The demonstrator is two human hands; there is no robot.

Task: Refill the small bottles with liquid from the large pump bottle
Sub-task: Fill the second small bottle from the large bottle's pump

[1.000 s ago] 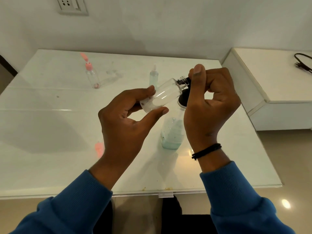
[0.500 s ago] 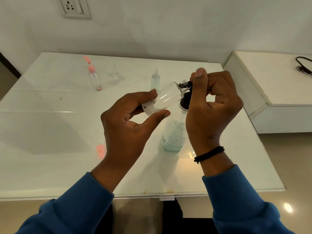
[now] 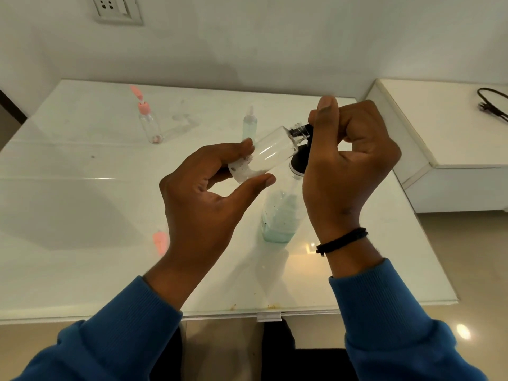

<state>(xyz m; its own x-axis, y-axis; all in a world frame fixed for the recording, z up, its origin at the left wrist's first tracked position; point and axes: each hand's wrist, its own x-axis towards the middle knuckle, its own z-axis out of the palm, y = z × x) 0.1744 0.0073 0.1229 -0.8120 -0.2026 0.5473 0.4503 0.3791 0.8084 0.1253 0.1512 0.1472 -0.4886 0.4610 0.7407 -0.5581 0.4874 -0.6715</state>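
Tilted small clear bottle (image 3: 268,152), base pinched in left hand (image 3: 203,199), black cap (image 3: 306,129) gripped by right hand (image 3: 346,166).

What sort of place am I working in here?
Probably an ordinary indoor room, not a lab: a glossy white table against a plain wall, a wall socket above it, and a low white cabinet beside it.
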